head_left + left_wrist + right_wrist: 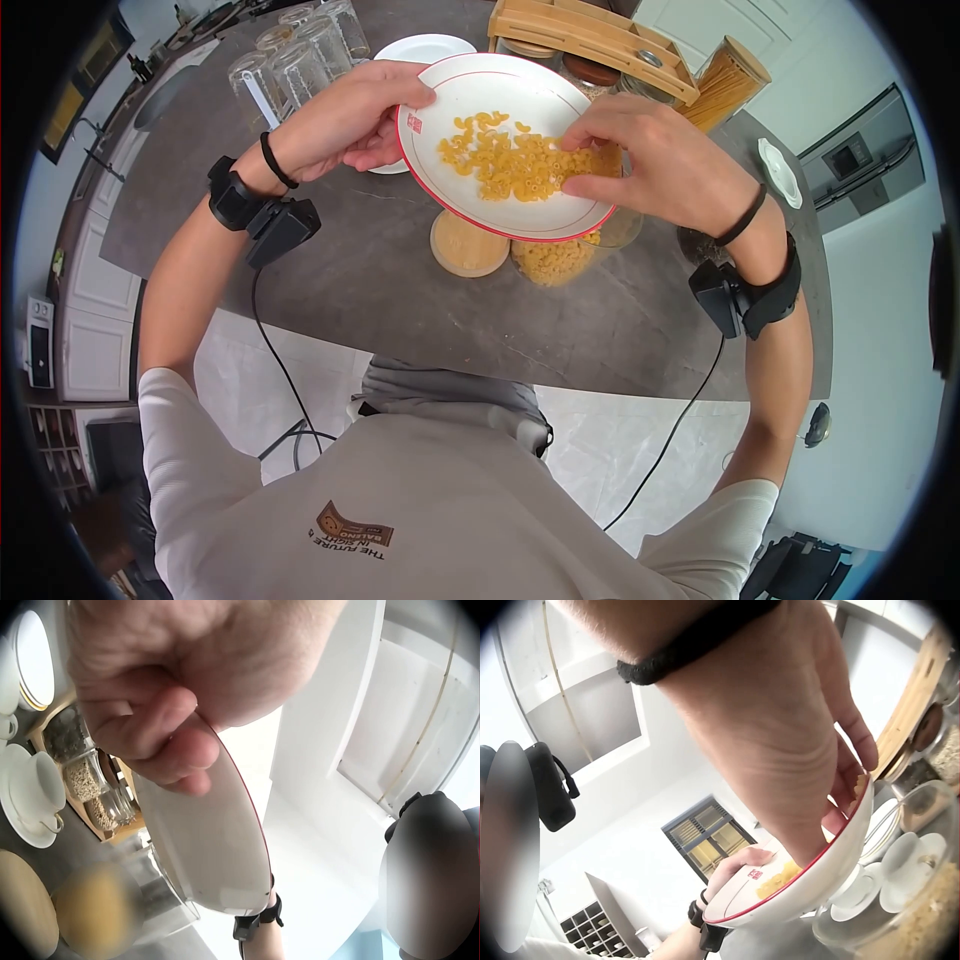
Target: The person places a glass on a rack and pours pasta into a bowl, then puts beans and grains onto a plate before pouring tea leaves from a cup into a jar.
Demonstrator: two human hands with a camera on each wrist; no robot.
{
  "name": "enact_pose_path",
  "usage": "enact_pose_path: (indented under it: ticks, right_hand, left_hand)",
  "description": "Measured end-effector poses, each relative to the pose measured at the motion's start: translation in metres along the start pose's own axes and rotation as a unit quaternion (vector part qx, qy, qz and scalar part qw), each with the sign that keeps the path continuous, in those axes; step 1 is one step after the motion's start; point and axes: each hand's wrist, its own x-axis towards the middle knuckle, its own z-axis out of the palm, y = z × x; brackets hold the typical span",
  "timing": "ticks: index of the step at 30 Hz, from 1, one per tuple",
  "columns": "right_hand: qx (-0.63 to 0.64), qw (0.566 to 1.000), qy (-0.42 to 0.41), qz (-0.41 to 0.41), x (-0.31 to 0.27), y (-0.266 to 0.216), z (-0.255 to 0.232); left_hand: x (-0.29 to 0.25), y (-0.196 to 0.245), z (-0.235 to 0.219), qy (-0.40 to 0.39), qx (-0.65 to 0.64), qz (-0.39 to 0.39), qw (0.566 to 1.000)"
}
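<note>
My left hand (365, 110) grips a white dish with a red rim (470, 85), thumb on top and fingers curled beneath. The dish tilts down toward the right, and yellow macaroni (505, 165) is spread over its middle and right side. At the right rim my right hand (650, 160) reaches in, thumb and fingers apart, touching the pasta between them. Below that rim stands a glass jar (922, 922) with macaroni inside, partly hidden by the dish. Beside the jar lies a round wooden lid (470, 245).
Several glass mugs (300, 70) stand at the back left, next to a white plate (425, 45). A wooden rack (590, 45) with jars under it is at the back, beside a jar of spaghetti (725, 85). A small white dish (780, 172) lies at the right edge.
</note>
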Motion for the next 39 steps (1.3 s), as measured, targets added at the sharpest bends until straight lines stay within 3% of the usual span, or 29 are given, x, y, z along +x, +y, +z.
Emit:
enact_pose_path:
  ticks: [15,27,33,39]
  right_hand:
    - [0.036,0.996,0.071,-0.033,-0.013,-0.004,0.004]
    - [0.021,0.998,0.056,0.010,-0.018,-0.007,-0.003]
    - [-0.029,0.986,0.148,-0.066,-0.003,-0.003,0.024]
    - [0.001,0.999,0.045,-0.023,0.007,-0.006,0.020]
  left_hand:
    - [-0.005,-0.005,-0.006,0.010,0.007,0.007,1.000]
    - [-0.005,-0.010,-0.011,0.003,0.022,0.008,1.000]
    - [-0.002,-0.009,-0.007,-0.001,0.030,0.006,1.000]
    - [0.000,-0.008,-0.005,-0.001,0.019,0.006,1.000]
